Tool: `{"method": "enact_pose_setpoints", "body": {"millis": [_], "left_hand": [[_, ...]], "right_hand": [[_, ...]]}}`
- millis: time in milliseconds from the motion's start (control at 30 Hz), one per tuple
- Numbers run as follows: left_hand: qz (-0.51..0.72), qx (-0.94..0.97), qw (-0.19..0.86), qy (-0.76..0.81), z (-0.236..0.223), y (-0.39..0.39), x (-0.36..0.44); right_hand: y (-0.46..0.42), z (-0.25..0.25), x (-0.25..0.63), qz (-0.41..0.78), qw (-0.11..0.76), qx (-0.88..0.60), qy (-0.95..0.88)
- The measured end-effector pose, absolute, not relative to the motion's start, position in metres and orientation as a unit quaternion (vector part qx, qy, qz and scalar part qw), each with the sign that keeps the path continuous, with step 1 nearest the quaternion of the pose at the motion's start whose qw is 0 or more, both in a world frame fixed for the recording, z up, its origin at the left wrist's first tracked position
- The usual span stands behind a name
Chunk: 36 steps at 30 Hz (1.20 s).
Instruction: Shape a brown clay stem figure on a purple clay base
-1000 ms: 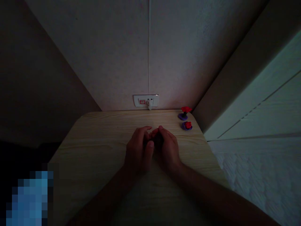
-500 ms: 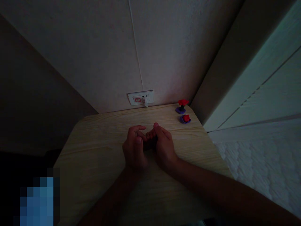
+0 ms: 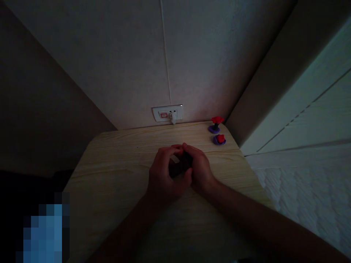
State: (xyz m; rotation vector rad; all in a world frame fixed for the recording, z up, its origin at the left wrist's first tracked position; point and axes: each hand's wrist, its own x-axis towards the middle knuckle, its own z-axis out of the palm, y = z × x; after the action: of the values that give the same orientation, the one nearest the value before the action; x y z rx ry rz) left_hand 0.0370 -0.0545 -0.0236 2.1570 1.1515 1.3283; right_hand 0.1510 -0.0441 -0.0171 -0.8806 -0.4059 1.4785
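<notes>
My left hand point(image 3: 163, 173) and my right hand point(image 3: 201, 166) meet over the middle of the wooden tabletop point(image 3: 115, 160). Between them is a black lump point(image 3: 175, 169), which looks like modelling clay. The left fingers curl around its far side while the thumb reaches across the near side towards the right hand. Against the lump's right end press the right fingers, bent and closed. Much of its shape is hidden by the fingers and the dim light. At the back right stand a red flower point(image 3: 217, 119) on a dark stem with a purple base, and a red bud point(image 3: 220, 138) in a purple dish.
On the wall behind the table is a socket plate point(image 3: 164, 113) with a white plug point(image 3: 173, 117) in it and a thin cable point(image 3: 166, 54) above. A pale panel point(image 3: 309, 109) rises on the right, with quilted bedding point(image 3: 301, 182) below it.
The left thumb has swung right across the near side of the black lump, and the left fingers reach to the right hand. More of the lump shows. The view has shifted slightly.
</notes>
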Motion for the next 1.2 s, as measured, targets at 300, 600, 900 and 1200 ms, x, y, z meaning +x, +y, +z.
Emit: {"method": "enact_pose_setpoints", "body": {"millis": [300, 600, 900, 1200], "left_hand": [[0.45, 0.812, 0.145, 0.341, -0.02, -0.052, 0.035], [0.489, 0.778, 0.179, 0.352, -0.026, -0.048, 0.035], [0.508, 0.771, 0.18, 0.341, -0.026, -0.05, 0.036], [0.524, 0.771, 0.171, 0.319, -0.025, -0.054, 0.038]], "right_hand": [[-0.047, -0.017, 0.157, 0.654, 0.648, -0.344, -0.186], [-0.047, -0.019, 0.153, 0.7, 0.617, -0.326, -0.154], [-0.051, -0.018, 0.154, 0.715, 0.604, -0.322, -0.14], [-0.056, -0.018, 0.151, 0.72, 0.613, -0.303, -0.119]]}}
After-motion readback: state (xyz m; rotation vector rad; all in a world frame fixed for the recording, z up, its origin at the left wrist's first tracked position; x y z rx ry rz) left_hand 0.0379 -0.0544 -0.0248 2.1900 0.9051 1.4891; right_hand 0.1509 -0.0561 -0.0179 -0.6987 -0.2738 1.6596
